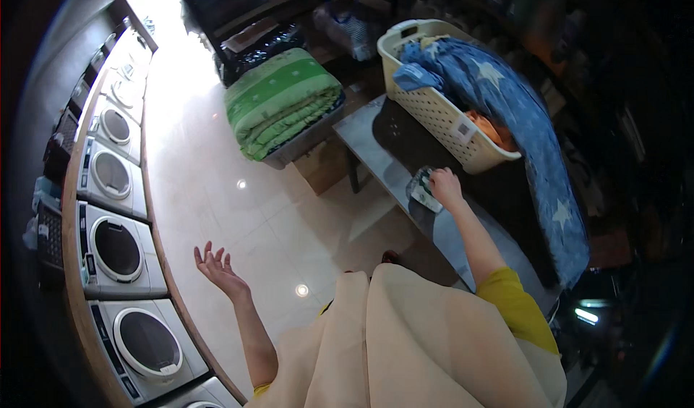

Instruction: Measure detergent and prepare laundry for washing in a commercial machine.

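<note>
My left hand (221, 272) is raised over the tiled floor, palm up, fingers apart, with nothing in it. My right hand (447, 186) is at the table, its fingers closed on the edge of a small clear plastic packet (425, 195) with white and green parts. What the packet contains is too small to tell. Just beyond that hand stands a cream plastic laundry basket (428, 116) on the table (390, 158). A blue cloth with pale stars (504, 88) spills over the basket's far side and hangs down to the right. Orange fabric (492, 130) shows inside.
A folded green quilt (284, 101) lies on a grey bin (303, 138) beside a cardboard box (324, 168). Front-loading machines (116, 248) line the left wall in a row. Dark shelving (244, 6) stands at the back.
</note>
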